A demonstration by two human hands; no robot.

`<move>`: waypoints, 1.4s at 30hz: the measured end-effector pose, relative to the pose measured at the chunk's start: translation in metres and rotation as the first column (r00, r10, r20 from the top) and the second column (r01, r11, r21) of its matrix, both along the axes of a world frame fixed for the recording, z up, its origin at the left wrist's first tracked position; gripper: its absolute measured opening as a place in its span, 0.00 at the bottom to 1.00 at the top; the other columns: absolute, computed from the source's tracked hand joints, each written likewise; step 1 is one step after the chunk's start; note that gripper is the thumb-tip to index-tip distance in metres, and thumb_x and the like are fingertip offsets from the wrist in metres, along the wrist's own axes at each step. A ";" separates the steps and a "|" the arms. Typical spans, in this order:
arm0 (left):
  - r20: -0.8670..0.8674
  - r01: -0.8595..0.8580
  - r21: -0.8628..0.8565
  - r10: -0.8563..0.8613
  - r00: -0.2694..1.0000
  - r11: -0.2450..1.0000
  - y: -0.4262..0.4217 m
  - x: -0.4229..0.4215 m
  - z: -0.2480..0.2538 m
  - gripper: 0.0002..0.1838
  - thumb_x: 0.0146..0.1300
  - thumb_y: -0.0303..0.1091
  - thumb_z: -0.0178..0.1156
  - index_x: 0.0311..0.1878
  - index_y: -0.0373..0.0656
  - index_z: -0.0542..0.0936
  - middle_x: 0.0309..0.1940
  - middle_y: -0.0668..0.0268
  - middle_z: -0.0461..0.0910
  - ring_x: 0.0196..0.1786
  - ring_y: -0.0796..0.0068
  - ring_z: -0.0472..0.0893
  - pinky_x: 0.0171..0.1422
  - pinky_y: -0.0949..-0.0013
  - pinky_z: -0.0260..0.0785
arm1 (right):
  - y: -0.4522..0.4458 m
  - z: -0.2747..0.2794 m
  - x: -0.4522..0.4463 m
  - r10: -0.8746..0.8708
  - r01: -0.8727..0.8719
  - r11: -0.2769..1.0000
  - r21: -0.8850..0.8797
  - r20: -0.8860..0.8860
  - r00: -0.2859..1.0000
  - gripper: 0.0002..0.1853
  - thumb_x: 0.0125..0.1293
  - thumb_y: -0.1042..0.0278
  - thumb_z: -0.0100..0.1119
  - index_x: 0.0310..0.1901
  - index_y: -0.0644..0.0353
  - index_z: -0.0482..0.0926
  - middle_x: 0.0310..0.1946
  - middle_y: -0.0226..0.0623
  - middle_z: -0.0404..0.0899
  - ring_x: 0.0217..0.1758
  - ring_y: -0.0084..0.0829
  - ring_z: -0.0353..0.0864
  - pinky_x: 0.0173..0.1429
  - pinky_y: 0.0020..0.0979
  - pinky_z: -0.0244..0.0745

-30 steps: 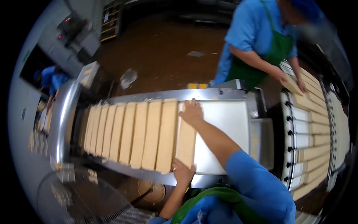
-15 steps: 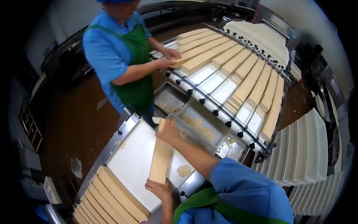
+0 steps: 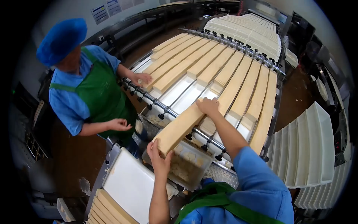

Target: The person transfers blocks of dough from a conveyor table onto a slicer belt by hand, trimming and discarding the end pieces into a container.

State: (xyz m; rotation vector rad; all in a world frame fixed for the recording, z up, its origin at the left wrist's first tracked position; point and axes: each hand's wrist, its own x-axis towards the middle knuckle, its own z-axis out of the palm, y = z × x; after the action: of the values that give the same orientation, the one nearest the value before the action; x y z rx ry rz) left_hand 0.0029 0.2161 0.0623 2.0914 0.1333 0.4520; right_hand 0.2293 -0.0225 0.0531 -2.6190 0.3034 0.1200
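A long pale stack of thin sheets point(image 3: 178, 128) is held between my two hands, above the near rail of the lane table. My left hand point(image 3: 160, 158) grips its near end, thumb and fingers around the sides. Around the far end, beside the lanes, is my right hand point(image 3: 207, 106). Similar long stacks point(image 3: 214, 67) lie side by side in the lanes, divided by thin metal rods. Bare white surface point(image 3: 184, 92) shows in some lanes. More stacks point(image 3: 108, 209) stand on the white-topped conveyor point(image 3: 128, 179) at the lower left.
A co-worker point(image 3: 100, 89) in a blue cap and green apron stands at the left, hands apart. Below the held stack is a plastic bin point(image 3: 186, 168) with scraps. Black knobs line the metal rail point(image 3: 173, 113). White stacked trays point(image 3: 302, 149) stand at the right.
My hands have carried the stack from the conveyor over to the lane table as the view swung right. The co-worker has let go of a stack and drawn one hand back.
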 end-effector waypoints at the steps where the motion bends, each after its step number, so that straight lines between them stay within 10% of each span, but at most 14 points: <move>1: -0.019 0.073 -0.007 -0.073 0.997 0.997 0.001 0.012 0.000 0.40 0.47 0.21 0.71 0.65 0.46 0.67 0.65 0.56 0.58 0.59 0.62 0.71 0.59 0.67 0.71 | -0.012 -0.007 0.015 0.091 -0.105 0.979 -0.172 -0.087 0.992 0.33 0.62 0.42 0.40 0.55 0.65 0.74 0.55 0.53 0.74 0.62 0.51 0.68 0.67 0.50 0.53; 4: -0.033 0.188 -0.008 -0.188 0.982 0.982 -0.003 0.035 0.003 0.36 0.49 0.22 0.70 0.64 0.46 0.69 0.64 0.57 0.60 0.48 0.68 0.73 0.57 0.69 0.69 | -0.035 -0.024 0.048 0.058 -0.049 0.981 -0.189 0.040 0.998 0.31 0.65 0.47 0.36 0.54 0.66 0.76 0.56 0.53 0.75 0.66 0.48 0.64 0.70 0.50 0.44; 27: -0.075 0.299 -0.017 -0.299 0.951 0.954 -0.081 0.122 -0.049 0.28 0.61 0.22 0.59 0.65 0.40 0.66 0.67 0.54 0.50 0.61 0.62 0.68 0.62 0.67 0.68 | -0.059 -0.027 0.074 0.071 0.027 0.968 -0.248 0.379 0.923 0.19 0.65 0.63 0.45 0.53 0.61 0.75 0.52 0.43 0.72 0.58 0.42 0.68 0.60 0.45 0.58; 34: 0.019 0.196 0.009 -0.196 0.980 0.981 -0.073 0.119 -0.062 0.25 0.59 0.23 0.53 0.62 0.39 0.68 0.66 0.50 0.58 0.65 0.54 0.66 0.68 0.62 0.60 | 0.022 -0.017 -0.031 0.542 -0.734 0.677 0.053 0.639 0.546 0.15 0.53 0.67 0.57 0.44 0.55 0.79 0.54 0.40 0.72 0.58 0.41 0.68 0.59 0.47 0.58; 38: 0.061 -0.152 -0.135 0.161 0.985 0.979 -0.067 0.089 -0.065 0.27 0.52 0.19 0.46 0.59 0.36 0.70 0.62 0.47 0.65 0.67 0.49 0.64 0.73 0.59 0.53 | 0.038 -0.035 -0.041 0.691 -0.706 0.677 -0.206 0.508 0.514 0.08 0.52 0.63 0.60 0.34 0.49 0.84 0.63 0.40 0.68 0.60 0.41 0.68 0.59 0.46 0.60; 42: 0.085 -0.291 0.124 0.282 0.956 0.949 -0.062 0.042 -0.057 0.28 0.51 0.19 0.47 0.60 0.37 0.69 0.65 0.45 0.60 0.68 0.47 0.61 0.73 0.58 0.53 | 0.033 -0.038 -0.042 0.671 -0.692 0.696 -0.193 0.519 0.529 0.12 0.52 0.66 0.59 0.38 0.47 0.87 0.68 0.44 0.62 0.62 0.45 0.65 0.59 0.48 0.59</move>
State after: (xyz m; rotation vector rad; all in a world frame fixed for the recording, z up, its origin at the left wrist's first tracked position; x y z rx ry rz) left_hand 0.0448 0.1538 0.0051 2.1961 0.3812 0.7222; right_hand 0.1874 0.0101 0.0153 -2.4290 -0.9525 -0.3819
